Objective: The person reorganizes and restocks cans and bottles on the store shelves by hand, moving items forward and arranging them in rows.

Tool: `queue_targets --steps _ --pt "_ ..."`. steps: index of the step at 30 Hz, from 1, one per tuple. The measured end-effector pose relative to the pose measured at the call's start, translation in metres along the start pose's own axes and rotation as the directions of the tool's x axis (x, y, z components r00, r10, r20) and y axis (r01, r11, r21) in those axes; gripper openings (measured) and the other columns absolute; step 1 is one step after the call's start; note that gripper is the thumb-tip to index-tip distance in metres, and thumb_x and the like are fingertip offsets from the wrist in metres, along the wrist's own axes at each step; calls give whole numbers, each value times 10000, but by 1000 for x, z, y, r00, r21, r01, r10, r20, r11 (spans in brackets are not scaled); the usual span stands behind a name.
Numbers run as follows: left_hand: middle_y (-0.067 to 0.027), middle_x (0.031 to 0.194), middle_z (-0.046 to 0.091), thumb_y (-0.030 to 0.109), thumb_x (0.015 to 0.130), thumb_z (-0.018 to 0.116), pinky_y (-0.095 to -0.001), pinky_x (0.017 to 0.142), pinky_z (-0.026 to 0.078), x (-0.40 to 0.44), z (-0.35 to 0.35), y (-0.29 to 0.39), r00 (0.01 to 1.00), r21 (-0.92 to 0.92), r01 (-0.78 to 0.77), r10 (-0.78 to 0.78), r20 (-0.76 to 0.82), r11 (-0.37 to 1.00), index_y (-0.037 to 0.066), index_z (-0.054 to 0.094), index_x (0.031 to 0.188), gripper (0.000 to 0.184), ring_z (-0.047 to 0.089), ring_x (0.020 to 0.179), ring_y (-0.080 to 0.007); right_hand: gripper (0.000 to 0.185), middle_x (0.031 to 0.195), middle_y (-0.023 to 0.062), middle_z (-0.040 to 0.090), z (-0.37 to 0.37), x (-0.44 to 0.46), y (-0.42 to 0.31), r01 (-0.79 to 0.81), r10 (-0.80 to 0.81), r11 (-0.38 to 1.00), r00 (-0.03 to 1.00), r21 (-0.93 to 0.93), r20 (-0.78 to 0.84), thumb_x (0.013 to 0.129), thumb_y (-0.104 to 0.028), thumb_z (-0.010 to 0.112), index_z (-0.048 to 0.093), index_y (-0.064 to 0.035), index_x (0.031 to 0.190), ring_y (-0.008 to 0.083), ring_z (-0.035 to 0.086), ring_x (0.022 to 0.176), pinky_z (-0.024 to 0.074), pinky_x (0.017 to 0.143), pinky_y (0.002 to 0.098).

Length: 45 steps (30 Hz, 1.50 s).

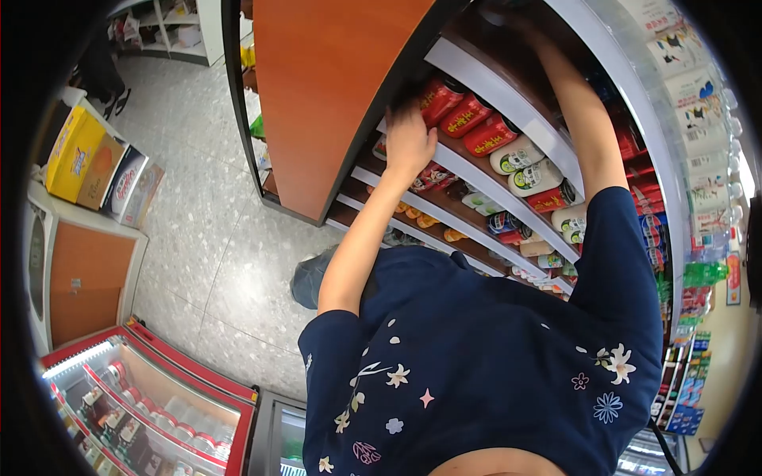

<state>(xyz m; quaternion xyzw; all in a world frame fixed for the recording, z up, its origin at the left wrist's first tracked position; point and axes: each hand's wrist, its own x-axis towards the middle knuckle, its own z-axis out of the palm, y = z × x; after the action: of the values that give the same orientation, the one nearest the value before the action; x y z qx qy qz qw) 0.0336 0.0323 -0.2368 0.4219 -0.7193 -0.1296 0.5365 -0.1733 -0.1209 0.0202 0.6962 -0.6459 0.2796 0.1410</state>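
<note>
My left hand is at the left end of a shelf, beside the nearest red can with yellow lettering. Its thumb stands apart and its fingers reach along the shelf's end, the tips smeared; whether they touch the can is unclear. More red cans lie in a row to the right, followed by white bottles with green labels. Up in the dark space of a higher shelf, my right hand is dim and blurred. Its fingers and anything in them cannot be made out.
An orange-brown side panel bounds the shelves at left. White shelf edges run diagonally. Clear plastic bottles line the far right. Yellow and other boxes stand on a cabinet at left. A red-framed display fridge is at lower left.
</note>
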Motion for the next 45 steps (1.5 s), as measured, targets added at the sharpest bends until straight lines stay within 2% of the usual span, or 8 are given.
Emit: queue_targets --steps 7,17,19,21,26,32,38,45 --pt "-230 974 637 155 803 609 -489 887 480 11 -8 0 997 10 81 -80 -6 997 -38 531 1174 426 624 880 -415 902 1349 202 509 13 23 30 40 -41 999 998 14 42 677 -469 826 458 -21 1367 312 475 1243 396 1028 412" --pt "-266 1045 602 205 902 518 -490 863 485 106 38 -20 987 -259 123 -146 -72 958 -37 511 1183 371 602 952 -426 828 1292 201 563 -5 -19 92 217 -204 972 970 -94 131 712 -490 793 505 -11 1322 317 531 1199 417 1011 408" --pt "-265 1066 591 219 902 519 -489 871 481 136 46 -21 993 -220 107 -113 -14 970 -29 506 1197 385 593 972 -422 712 1226 191 628 -63 -83 11 269 -247 897 963 -350 106 753 -479 762 579 -10 1257 315 590 1165 446 998 387" --pt "-265 1088 580 233 903 521 -488 879 476 160 56 -22 994 -154 107 -100 52 982 -21 501 1210 400 584 992 -418 710 1285 197 590 -109 -135 -49 68 -15 950 985 -305 172 803 -535 688 566 -42 1299 349 537 1227 418 1027 411" --pt "-265 1142 554 269 903 525 -484 898 465 182 73 -19 980 -24 108 -102 171 994 -3 488 1244 437 561 1043 -409 453 1122 145 666 -147 -229 -107 148 -151 989 968 29 201 794 -249 761 636 -22 1166 286 629 1039 481 897 365" --pt "-265 1207 522 312 904 529 -479 922 452 180 70 -20 959 32 124 -128 254 992 20 473 1285 483 534 1105 -397 239 1034 114 676 -69 -294 -106 204 -265 940 941 274 209 816 -220 729 658 -41 958 311 661 903 543 761 378" --pt "-265 1272 490 354 905 533 -475 945 439 170 55 -24 931 32 174 -175 322 984 43 457 1325 529 507 1166 -386 299 1252 132 573 25 -279 -97 252 -260 954 965 163 28 833 -220 687 609 -58 1071 324 656 922 562 728 416" --pt "-242 1305 491 486 844 586 -464 972 420 139 42 -4 957 -203 271 -240 162 941 85 489 1337 644 482 1207 -398 517 1180 234 569 41 -246 -99 -72 72 997 997 7 12 795 -283 728 545 -57 1222 423 635 865 540 698 498"
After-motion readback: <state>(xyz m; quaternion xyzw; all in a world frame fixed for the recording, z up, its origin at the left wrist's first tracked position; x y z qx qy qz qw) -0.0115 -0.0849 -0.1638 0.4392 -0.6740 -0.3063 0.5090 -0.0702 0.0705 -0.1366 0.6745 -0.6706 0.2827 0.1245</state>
